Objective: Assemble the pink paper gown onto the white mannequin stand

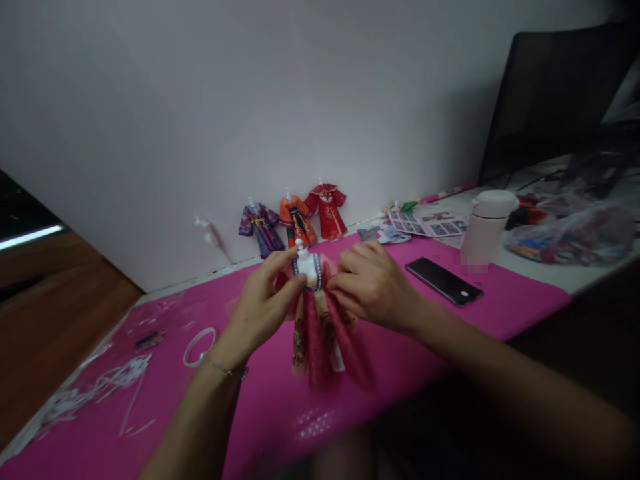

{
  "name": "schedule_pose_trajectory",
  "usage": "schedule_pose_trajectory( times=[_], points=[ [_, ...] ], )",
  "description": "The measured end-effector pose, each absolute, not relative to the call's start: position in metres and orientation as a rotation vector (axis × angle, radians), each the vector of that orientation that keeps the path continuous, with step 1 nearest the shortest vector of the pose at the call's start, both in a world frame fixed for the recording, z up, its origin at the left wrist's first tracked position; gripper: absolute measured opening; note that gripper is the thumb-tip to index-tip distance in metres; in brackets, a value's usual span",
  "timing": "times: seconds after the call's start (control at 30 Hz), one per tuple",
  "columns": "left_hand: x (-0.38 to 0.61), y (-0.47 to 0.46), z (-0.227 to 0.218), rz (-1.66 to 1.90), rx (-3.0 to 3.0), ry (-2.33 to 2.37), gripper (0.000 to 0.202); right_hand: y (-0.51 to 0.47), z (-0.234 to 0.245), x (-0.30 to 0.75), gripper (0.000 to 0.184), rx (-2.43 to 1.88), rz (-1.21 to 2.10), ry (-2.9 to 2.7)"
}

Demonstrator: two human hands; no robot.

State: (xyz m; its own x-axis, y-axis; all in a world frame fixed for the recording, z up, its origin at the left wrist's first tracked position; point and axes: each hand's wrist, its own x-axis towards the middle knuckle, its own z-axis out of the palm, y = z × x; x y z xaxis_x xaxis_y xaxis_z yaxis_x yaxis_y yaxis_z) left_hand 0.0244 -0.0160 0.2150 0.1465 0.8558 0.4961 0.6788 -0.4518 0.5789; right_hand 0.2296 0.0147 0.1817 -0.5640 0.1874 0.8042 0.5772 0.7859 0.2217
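A small headless doll (311,267) in a dress stands upright between my hands, its white torso framed by a dark dotted trim. Its long skirt (319,340) falls in red and cream patterned panels. My left hand (265,297) grips the torso, thumb across the front and fingers behind. On the other side, my right hand (367,280) is closed in a pinch at the red cloth by the doll's side; the fingertips partly hide what they hold.
Three dressed doll bodies, one in red (327,210), lean on the wall behind. Right of my hands lie a phone (444,280), a white bottle (484,230), printed cards (430,223) and a plastic bag (575,230). White strips (95,387) and a white ring (186,350) lie left on the pink mat (400,373).
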Motion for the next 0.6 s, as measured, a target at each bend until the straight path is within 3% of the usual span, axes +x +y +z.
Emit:
schedule_pose_trajectory(
  times=[0.23,0.6],
  points=[
    [0.028,-0.014,0.218,1.190,2.329,1.429,0.024,0.021,0.187,0.226,0.028,-0.504,-0.729,-2.140],
    [0.027,-0.013,0.217,1.160,2.341,1.431,0.029,0.030,0.188,0.222,0.034,-0.395,-0.770,-2.177]
  ],
)
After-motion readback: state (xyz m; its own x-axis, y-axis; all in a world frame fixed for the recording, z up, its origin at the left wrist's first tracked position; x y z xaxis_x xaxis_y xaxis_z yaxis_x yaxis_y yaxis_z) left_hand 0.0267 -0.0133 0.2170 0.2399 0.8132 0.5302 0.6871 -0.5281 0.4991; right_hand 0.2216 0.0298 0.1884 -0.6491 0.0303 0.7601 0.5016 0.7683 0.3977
